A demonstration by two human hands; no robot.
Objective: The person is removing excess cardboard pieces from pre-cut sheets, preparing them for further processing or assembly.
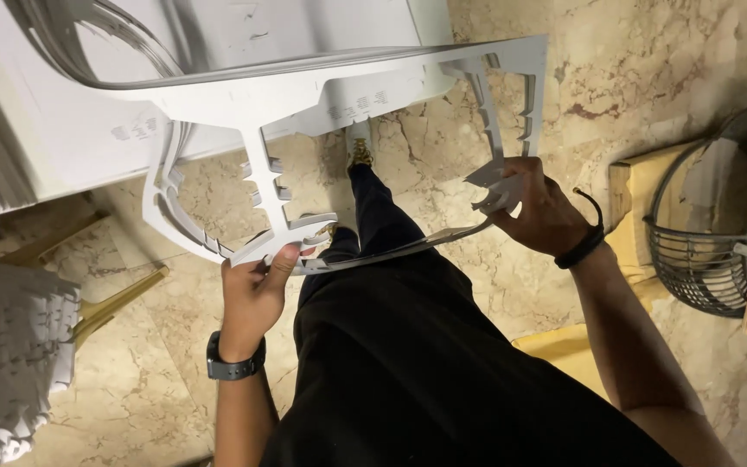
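A large grey die-cut cardboard sheet [304, 99], a leftover frame with big cut-out openings and toothed edges, is held out in front of me above the floor. My left hand [257, 285], with a dark watch on its wrist, grips the frame's near edge at the lower left. My right hand [533, 207], with a black band on its wrist, grips the frame's jagged right side. The far edge of the frame lies over a stack of grey sheets [71, 130]. Below the frame my black-clad legs and a shoe [358, 151] show through the openings.
A pile of grey die-cut scraps [2, 355] sits at the lower left beside a yellow stand leg [118, 298]. A black wire fan guard [719, 225] rests on wooden pieces at the right. The floor is beige marble [633, 69].
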